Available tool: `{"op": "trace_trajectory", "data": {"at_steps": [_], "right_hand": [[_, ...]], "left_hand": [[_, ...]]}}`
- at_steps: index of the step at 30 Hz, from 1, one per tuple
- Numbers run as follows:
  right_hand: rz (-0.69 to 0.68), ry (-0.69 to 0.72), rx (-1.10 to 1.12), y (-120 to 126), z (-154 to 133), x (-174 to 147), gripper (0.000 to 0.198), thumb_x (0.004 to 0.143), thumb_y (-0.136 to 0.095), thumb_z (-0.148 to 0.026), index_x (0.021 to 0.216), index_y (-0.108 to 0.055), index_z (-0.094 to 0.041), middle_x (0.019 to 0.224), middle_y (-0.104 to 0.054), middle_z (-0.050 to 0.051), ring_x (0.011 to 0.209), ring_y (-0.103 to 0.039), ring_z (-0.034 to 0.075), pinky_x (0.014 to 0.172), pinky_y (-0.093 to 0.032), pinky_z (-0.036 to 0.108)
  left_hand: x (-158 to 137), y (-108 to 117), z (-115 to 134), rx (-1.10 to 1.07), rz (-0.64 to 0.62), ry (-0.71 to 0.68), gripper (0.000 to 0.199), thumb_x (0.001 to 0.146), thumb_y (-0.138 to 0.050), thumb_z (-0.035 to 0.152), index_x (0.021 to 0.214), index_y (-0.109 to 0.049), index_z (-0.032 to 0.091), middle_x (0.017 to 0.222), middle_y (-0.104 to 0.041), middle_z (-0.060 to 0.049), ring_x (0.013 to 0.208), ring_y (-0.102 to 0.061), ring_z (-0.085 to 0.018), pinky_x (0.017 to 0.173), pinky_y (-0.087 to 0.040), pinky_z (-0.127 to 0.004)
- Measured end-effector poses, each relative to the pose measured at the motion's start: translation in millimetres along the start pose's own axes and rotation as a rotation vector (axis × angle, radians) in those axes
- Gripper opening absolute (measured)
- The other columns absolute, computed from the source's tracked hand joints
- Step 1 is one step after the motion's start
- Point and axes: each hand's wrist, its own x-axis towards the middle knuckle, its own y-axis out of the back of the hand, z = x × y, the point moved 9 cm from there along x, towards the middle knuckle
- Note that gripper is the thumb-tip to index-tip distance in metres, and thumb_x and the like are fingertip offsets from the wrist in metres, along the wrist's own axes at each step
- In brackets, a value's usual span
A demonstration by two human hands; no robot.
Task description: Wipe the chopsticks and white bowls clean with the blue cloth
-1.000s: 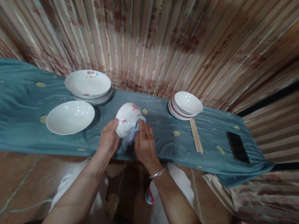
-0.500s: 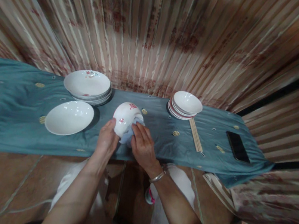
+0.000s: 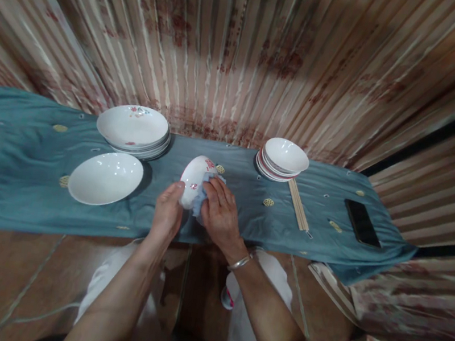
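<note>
A white bowl (image 3: pixel 192 177) with red markings is tilted on its side above the front of the table, its outside facing up and left. My left hand (image 3: pixel 168 207) grips the rim at the lower left, thumb on the outer wall. On the bowl's right side, my right hand (image 3: pixel 221 212) presses a light blue cloth (image 3: pixel 200 199) against the surface, fingers bent over it. Part of the bowl and cloth is hidden under the right hand.
Left on the blue tablecloth (image 3: pixel 31 180) are a stack of plates (image 3: pixel 134 128) and a single white dish (image 3: pixel 105 179). Toward the right stand stacked bowls (image 3: pixel 285 158), chopsticks (image 3: pixel 298 206) and a black phone (image 3: pixel 361 222). A pleated curtain (image 3: pixel 229 50) hangs behind.
The bowl has turned and shifted slightly right, showing more of its side. Both hands moved a little right with it, the cloth still under my right hand.
</note>
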Motion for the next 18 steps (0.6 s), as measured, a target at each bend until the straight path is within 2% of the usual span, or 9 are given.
{"op": "trace_trajectory", "data": {"at_steps": [6, 13, 18], "right_hand": [[0.003, -0.102, 0.08, 3.7, 17.1, 3.6, 0.04, 0.091, -0.041, -0.02, 0.128, -0.05, -0.011, 0.132, -0.055, 0.018, 0.129, -0.047, 0.025, 0.109, -0.038, 0.044], [0.002, -0.25, 0.196, 11.1, 34.7, 5.2, 0.036, 0.092, -0.04, -0.025, 0.125, -0.048, -0.013, 0.124, -0.06, 0.016, 0.117, -0.057, 0.023, 0.101, -0.044, 0.037], [-0.039, -0.489, 0.266, -1.7, 68.3, -4.3, 0.03, 0.093, -0.035, -0.026, 0.112, -0.056, -0.014, 0.091, -0.069, 0.011, 0.083, -0.066, 0.021, 0.079, -0.049, 0.031]], "left_hand": [[-5.3, -6.0, -1.6, 0.038, -0.021, 0.018, 0.036, 0.054, -0.083, 0.039, 0.073, -0.066, 0.014, 0.062, -0.067, 0.001, 0.055, -0.057, -0.01, 0.06, -0.045, -0.022], [-8.0, -4.6, -7.0, 0.092, -0.004, 0.045, 0.034, 0.055, -0.082, 0.041, 0.07, -0.066, 0.016, 0.058, -0.065, 0.002, 0.051, -0.055, -0.011, 0.056, -0.044, -0.022], [-4.7, -1.4, -7.8, 0.139, -0.005, -0.001, 0.032, 0.056, -0.081, 0.043, 0.066, -0.066, 0.016, 0.059, -0.065, 0.002, 0.051, -0.053, -0.009, 0.055, -0.041, -0.021]]}}
